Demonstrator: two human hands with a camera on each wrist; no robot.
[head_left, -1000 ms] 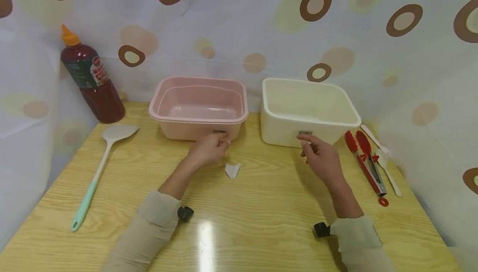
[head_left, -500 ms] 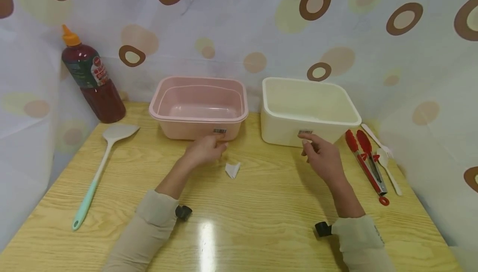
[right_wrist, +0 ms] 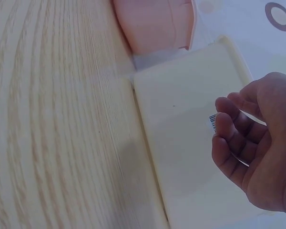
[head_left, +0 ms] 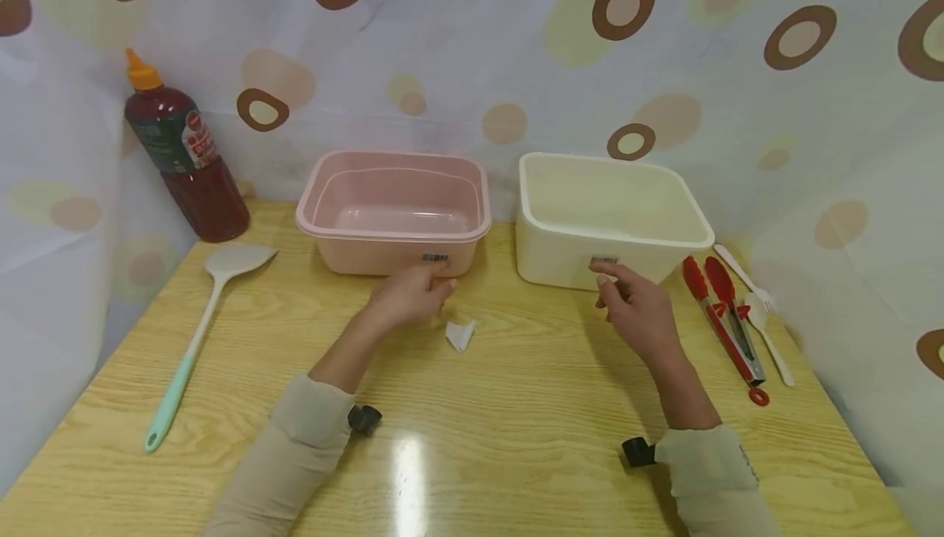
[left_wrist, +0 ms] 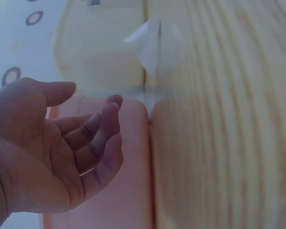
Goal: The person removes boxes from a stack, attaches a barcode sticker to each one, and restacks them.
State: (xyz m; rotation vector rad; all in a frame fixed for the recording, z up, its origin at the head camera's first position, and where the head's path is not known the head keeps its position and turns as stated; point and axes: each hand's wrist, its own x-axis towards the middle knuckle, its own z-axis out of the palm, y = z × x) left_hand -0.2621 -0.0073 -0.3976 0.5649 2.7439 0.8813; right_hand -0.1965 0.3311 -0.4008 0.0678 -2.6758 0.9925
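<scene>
My left hand [head_left: 409,298] hovers in front of the pink bin [head_left: 369,257], its fingers loosely bent with nothing in them. In the left wrist view the palm and fingers of that hand [left_wrist: 62,148] show, the thumb apart from the fingertips. A barcode label [head_left: 435,257] is on the pink bin's front. On the other side, my right hand [head_left: 640,311] is before the cream bin [head_left: 549,262], near its barcode label [head_left: 604,260]. The right wrist view has this hand [right_wrist: 262,148] loosely curled and holding nothing; whether a fingertip touches the bin I cannot tell.
A scrap of white paper [head_left: 460,335] lies between the hands. At left are a turner [head_left: 193,336] and a red sauce bottle [head_left: 188,164]. Red tongs [head_left: 726,324], a white spoon [head_left: 770,344] and a pale fork [head_left: 745,279] lie at right. A patterned curtain [head_left: 457,45] stands behind.
</scene>
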